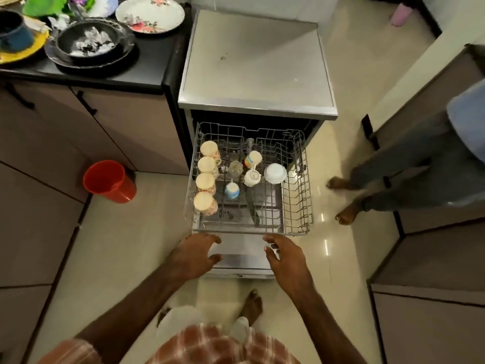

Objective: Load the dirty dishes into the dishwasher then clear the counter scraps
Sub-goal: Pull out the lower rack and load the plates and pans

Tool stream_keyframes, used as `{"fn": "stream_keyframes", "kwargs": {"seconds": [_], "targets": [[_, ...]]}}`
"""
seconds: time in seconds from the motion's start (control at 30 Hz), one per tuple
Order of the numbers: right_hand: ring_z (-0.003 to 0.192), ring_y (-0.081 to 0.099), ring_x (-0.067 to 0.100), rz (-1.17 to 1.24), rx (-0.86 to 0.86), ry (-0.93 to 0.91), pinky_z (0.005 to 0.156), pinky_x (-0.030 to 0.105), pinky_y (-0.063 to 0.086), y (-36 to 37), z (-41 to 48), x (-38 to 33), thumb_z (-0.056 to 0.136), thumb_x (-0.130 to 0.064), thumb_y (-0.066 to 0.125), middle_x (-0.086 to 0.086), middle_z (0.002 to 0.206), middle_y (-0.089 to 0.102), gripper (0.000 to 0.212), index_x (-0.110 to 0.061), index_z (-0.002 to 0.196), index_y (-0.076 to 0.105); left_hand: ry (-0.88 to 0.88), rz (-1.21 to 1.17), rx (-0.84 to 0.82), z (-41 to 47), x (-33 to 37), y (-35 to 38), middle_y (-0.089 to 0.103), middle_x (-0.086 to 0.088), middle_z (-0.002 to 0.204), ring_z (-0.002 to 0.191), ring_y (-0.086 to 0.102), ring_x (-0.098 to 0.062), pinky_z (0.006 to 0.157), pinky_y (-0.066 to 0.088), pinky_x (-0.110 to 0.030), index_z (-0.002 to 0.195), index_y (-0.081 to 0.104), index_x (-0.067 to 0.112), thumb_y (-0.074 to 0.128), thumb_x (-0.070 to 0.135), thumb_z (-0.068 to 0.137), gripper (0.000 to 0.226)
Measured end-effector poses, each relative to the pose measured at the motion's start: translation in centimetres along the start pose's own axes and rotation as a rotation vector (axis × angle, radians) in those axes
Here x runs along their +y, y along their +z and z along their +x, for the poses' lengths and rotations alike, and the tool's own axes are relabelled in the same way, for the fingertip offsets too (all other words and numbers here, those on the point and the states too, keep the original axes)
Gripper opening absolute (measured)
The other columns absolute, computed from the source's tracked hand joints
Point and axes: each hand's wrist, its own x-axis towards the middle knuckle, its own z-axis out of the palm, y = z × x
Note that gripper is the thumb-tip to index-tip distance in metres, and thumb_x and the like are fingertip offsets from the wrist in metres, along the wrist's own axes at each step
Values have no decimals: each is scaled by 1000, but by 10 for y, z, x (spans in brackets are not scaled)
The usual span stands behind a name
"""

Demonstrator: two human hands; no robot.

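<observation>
Just short of rack (299,195) front edge, left hand (194,254), right hand (284,261), fingers relaxed

Left of the dishwasher (257,64), the picture's edges cut a blurred green thing (42,6) and a blue cup (13,32). Right of it, we see only a second person's (399,164) legs and feet. Behind its rack (299,185), the inside is too dark for us to read.
</observation>
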Motion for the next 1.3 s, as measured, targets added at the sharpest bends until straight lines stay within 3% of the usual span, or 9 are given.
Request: {"fn": "stream_keyframes", "kwargs": {"seconds": [0.17, 0.3, 0.47, 0.63, 0.83, 1.17, 1.3], "targets": [[126, 58, 12, -179, -206, 52, 109, 34, 47, 16, 70, 74, 100, -28, 64, -8, 136, 64, 35, -31, 134, 62, -115, 81, -76, 64, -6, 41, 46, 1, 152, 141, 39, -23, 117, 33, -39, 147, 45, 26, 65, 42, 92, 61], [134, 51, 19, -295, -269, 52, 114, 37, 42, 38, 128, 127, 101, -32, 62, -2, 143, 60, 43, -30, 143, 56, -151, 142, -87, 126, -20, 79, 37, -4, 158, 146, 32, -27, 118, 30, -45, 153, 34, 21, 67, 38, 92, 71], [130, 57, 18, -491, -395, -62, 111, 37, 44, 64, 156, 180, 101, -37, 60, -4, 143, 62, 44, -30, 145, 56, -5, 358, -173, 180, -52, 114, 49, -1, 151, 138, 46, -24, 111, 39, -43, 149, 41, 24, 58, 24, 99, 52], [116, 69, 24, -587, -326, -173, 96, 38, 58, 69, 161, 206, 98, -15, 65, 1, 130, 72, 45, -28, 141, 61, 107, 453, -149, 196, -78, 116, 65, 5, 132, 111, 66, -23, 88, 51, -37, 141, 48, 34, 49, 13, 100, 45], [110, 72, 26, -580, -310, -233, 89, 40, 62, 66, 165, 208, 84, -2, 77, 5, 124, 74, 56, -21, 135, 65, 134, 461, -134, 201, -82, 110, 67, 5, 131, 107, 67, -25, 80, 49, -34, 145, 42, 35, 42, 11, 102, 49], [88, 78, 27, -606, -128, -330, 71, 37, 63, 56, 239, 177, 68, 12, 83, 8, 103, 79, 55, -15, 116, 76, 159, 412, 36, 266, -108, 82, 74, 8, 113, 89, 74, -19, 68, 60, -37, 137, 50, 37, 64, 19, 95, 48], [93, 77, 24, -617, -105, -313, 75, 37, 63, 52, 279, 172, 75, 11, 79, 5, 108, 79, 55, -20, 120, 74, 196, 421, 102, 298, -112, 63, 77, 8, 101, 74, 74, -16, 58, 62, -36, 130, 61, 34, 77, 20, 85, 49]]}}
